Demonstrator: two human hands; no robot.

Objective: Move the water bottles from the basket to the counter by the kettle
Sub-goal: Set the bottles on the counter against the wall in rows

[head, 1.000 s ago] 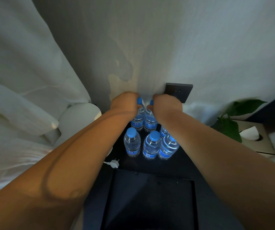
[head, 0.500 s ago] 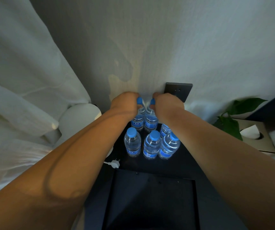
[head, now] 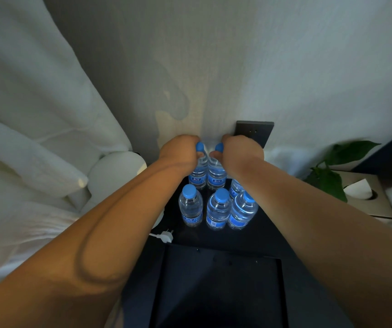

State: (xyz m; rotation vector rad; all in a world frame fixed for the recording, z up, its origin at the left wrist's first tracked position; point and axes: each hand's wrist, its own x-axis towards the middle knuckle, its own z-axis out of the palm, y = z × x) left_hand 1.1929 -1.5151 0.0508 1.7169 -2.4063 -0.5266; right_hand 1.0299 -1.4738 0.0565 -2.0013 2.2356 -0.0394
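Head view: six blue-capped water bottles (head: pixel 190 209) on the dark counter (head: pixel 273 233). At the wall, the left hand (head: pixel 180 150) grips one by its neck and the right hand (head: pixel 240 152) grips another beside it. Four stand just in front, one half hidden behind the right forearm.

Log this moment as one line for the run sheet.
left hand grips back-left bottle by its neck | right hand grips back-right bottle | front bottles upright on dark counter
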